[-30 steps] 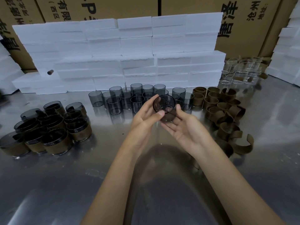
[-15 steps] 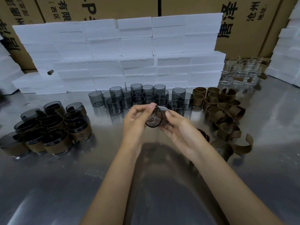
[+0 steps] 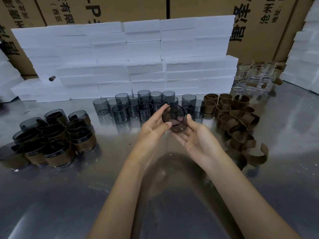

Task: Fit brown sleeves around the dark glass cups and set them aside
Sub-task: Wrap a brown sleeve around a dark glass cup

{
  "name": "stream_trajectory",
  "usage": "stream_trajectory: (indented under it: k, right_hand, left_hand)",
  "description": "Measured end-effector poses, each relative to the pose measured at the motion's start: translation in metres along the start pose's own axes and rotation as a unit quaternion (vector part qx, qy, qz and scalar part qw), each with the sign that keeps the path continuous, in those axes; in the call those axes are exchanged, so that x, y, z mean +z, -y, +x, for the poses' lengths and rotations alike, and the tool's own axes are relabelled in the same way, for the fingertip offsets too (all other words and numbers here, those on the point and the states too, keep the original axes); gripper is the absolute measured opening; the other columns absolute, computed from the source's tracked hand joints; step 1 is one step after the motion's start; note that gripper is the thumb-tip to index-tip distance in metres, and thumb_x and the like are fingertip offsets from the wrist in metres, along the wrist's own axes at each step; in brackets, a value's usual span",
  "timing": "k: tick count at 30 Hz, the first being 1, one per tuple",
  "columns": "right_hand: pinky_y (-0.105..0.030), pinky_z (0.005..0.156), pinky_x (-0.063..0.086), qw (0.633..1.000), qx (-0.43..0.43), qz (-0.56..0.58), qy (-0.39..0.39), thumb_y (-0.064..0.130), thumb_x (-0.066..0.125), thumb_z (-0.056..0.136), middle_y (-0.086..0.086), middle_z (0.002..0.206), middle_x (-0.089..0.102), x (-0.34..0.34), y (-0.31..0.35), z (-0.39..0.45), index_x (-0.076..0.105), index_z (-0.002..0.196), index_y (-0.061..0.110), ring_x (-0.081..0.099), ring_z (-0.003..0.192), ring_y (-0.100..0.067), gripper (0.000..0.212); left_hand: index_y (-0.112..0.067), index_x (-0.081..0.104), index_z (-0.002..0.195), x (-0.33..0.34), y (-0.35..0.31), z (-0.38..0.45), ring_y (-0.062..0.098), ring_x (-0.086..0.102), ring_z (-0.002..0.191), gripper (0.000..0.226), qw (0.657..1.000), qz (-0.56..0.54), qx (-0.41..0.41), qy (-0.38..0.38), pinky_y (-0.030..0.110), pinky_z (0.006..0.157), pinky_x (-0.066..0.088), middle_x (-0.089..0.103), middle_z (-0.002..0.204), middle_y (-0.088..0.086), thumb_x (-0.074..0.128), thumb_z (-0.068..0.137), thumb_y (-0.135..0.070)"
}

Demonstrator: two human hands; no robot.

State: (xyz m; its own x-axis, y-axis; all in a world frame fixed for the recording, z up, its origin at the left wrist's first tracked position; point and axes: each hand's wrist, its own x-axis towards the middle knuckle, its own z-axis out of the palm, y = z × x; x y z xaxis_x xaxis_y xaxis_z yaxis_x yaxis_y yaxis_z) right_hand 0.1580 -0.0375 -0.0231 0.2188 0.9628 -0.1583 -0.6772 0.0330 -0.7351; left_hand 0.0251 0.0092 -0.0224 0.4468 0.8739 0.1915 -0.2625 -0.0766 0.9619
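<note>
Packing workshop: stacked cartons (image 3: 110,9), foam blocks (image 3: 110,54)

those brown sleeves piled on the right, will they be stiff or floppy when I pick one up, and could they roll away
The brown sleeves look springy rather than floppy: each open band keeps its curl, and one stands on edge. They seem thin, so probably light. Those lying on their sides might roll a little on the smooth metal table.

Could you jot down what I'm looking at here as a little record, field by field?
Held item: dark glass cup, tilted, no sleeve on it
Left hand: grips the cup's left rim
Right hand: cradles the cup from below
Finished pile: sleeved cups, left of the hands
Bare cups: behind the hands
Brown sleeves: heaped at right
Surface: shiny metal table
Backdrop: white foam blocks
</note>
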Motion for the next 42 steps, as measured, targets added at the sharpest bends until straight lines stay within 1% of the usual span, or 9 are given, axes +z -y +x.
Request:
stream_trajectory:
  k: [4, 7, 11, 16, 20, 25, 33, 38, 42]
  right_hand:
    - [-0.031, 0.088, 0.061, 0.999, -0.024, -0.035, 0.016, 0.03, 0.055, 0.104, -0.014, 0.107, 0.078, 0.002, 0.0, -0.005, 0.068, 0.117, 0.004, 0.076, 0.101, -0.021, 0.032]
    - [-0.031, 0.083, 0.062, 0.992, -0.06, -0.114, 0.0, 0.032, 0.063, 0.1, -0.015, 0.113, 0.076, 0.005, -0.001, -0.008, 0.07, 0.121, 0.006, 0.074, 0.107, -0.025, 0.034]
    - [-0.029, 0.077, 0.061, 0.934, -0.171, -0.307, -0.057, 0.047, 0.072, 0.089, -0.008, 0.118, 0.07, 0.01, -0.003, -0.01, 0.061, 0.129, 0.022, 0.072, 0.096, -0.018, 0.049]
    - [-0.022, 0.094, 0.049, 0.824, -0.275, -0.496, 0.021, 0.077, 0.067, 0.073, 0.013, 0.131, 0.05, 0.005, -0.013, -0.01, 0.037, 0.148, 0.047, 0.058, 0.11, 0.003, 0.086]
    - [-0.007, 0.09, 0.044, 0.806, -0.335, -0.487, 0.005, 0.069, 0.067, 0.078, 0.01, 0.123, 0.056, 0.004, -0.014, -0.01, 0.051, 0.138, 0.043, 0.056, 0.11, 0.006, 0.068]
    - [-0.034, 0.096, 0.055, 0.849, -0.323, -0.417, -0.037, 0.047, 0.071, 0.092, 0.001, 0.115, 0.07, 0.004, -0.011, -0.006, 0.068, 0.122, 0.036, 0.067, 0.106, -0.013, 0.032]
    - [-0.018, 0.089, 0.045, 0.838, -0.33, -0.428, -0.078, 0.041, 0.056, 0.102, 0.004, 0.11, 0.065, 0.001, 0.001, -0.005, 0.079, 0.087, 0.032, 0.057, 0.101, 0.01, 0.029]
    - [-0.027, 0.093, 0.046, 0.846, -0.265, -0.449, -0.11, 0.042, 0.048, 0.106, 0.011, 0.111, 0.068, -0.009, 0.027, -0.004, 0.076, 0.112, 0.029, 0.062, 0.103, -0.004, 0.032]
    - [-0.021, 0.078, 0.044, 0.795, -0.189, -0.569, -0.098, 0.026, 0.062, 0.098, 0.019, 0.097, 0.067, -0.043, 0.065, -0.011, 0.075, 0.1, 0.03, 0.06, 0.091, 0.001, 0.014]
  left_hand:
    - [-0.02, 0.038, 0.156, 0.006, 0.003, 0.0, -0.012, 0.061, 0.115, 0.076, 0.997, 0.062, 0.027, -0.022, 0.011, 0.099, 0.048, 0.063, 0.136, -0.019, 0.073, 0.091, -0.003]
    - [-0.025, 0.037, 0.156, 0.011, 0.006, 0.001, -0.024, 0.058, 0.106, 0.072, 0.989, 0.089, 0.087, -0.077, 0.004, 0.085, 0.048, 0.065, 0.111, -0.043, 0.073, 0.094, -0.015]
    - [-0.031, 0.058, 0.137, 0.004, 0.001, 0.005, 0.024, 0.067, 0.119, 0.033, 0.988, -0.061, 0.067, -0.127, 0.04, 0.087, 0.061, 0.069, 0.129, -0.001, 0.054, 0.105, -0.026]
    - [-0.029, 0.057, 0.136, 0.006, -0.004, 0.0, 0.034, 0.073, 0.095, 0.033, 0.971, -0.227, -0.054, -0.049, 0.034, 0.066, 0.061, 0.069, 0.129, 0.019, 0.04, 0.109, -0.037]
    - [-0.024, 0.052, 0.145, 0.01, -0.004, 0.0, 0.033, 0.074, 0.095, 0.047, 0.964, -0.252, -0.087, -0.001, 0.037, 0.071, 0.063, 0.068, 0.131, 0.02, 0.044, 0.103, -0.043]
    - [-0.02, 0.058, 0.138, 0.012, -0.003, -0.001, 0.04, 0.072, 0.097, 0.055, 0.964, -0.254, -0.08, 0.019, 0.039, 0.078, 0.062, 0.071, 0.116, 0.02, 0.066, 0.087, -0.039]
    - [-0.023, 0.06, 0.135, 0.01, 0.004, -0.001, 0.035, 0.071, 0.11, 0.053, 0.974, -0.205, -0.095, 0.015, 0.037, 0.08, 0.061, 0.07, 0.124, 0.02, 0.075, 0.084, -0.031]
    - [-0.024, 0.061, 0.135, 0.01, 0.008, 0.001, 0.04, 0.074, 0.095, 0.065, 0.971, -0.211, -0.114, -0.01, 0.035, 0.073, 0.063, 0.065, 0.133, 0.027, 0.084, 0.074, -0.03]
    - [-0.022, 0.058, 0.138, 0.006, 0.009, 0.001, 0.042, 0.074, 0.092, 0.065, 0.966, -0.226, -0.125, -0.007, 0.035, 0.072, 0.063, 0.063, 0.134, 0.029, 0.078, 0.077, -0.029]
